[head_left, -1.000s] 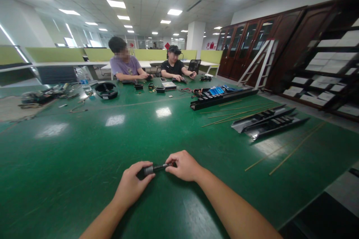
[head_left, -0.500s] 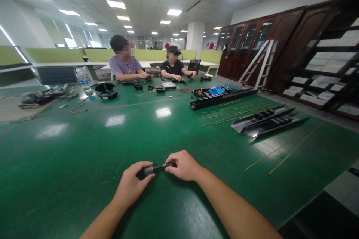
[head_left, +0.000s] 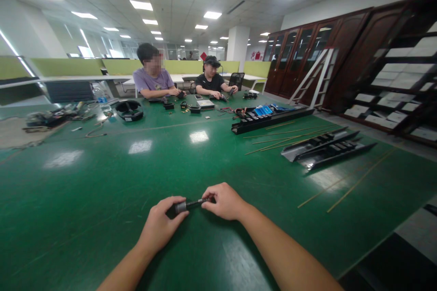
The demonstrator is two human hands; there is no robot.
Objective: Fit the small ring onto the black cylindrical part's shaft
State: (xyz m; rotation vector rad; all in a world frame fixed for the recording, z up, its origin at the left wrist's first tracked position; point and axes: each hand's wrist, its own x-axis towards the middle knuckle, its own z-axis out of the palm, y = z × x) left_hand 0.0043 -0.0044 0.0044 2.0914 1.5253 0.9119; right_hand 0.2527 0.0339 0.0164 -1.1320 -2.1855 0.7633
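Note:
Low in the middle of the head view, my left hand (head_left: 163,223) grips a small grey and black cylinder (head_left: 180,208) between thumb and fingers. A thin dark stem (head_left: 194,203) runs from the cylinder to the right, tilted slightly upward. My right hand (head_left: 223,202) is closed on the far end of this stem, with thumb and fingertips pinched together. The fingers partly cover both ends, and I cannot tell what kind of part it is. Both hands are just over the green tabletop (head_left: 143,182).
Metal channels (head_left: 336,150) and thin brass-coloured rods (head_left: 358,183) lie on the right. Farther back are a long black channel (head_left: 273,118) with blue pieces, a black headset (head_left: 129,111) and a cluttered heap (head_left: 54,116). Two people sit across the table, handling small dark parts.
My hands and the piece between them have hardly moved. Across the table, the person on the right has tilted a small dark part more upright, and both people's heads have shifted slightly.

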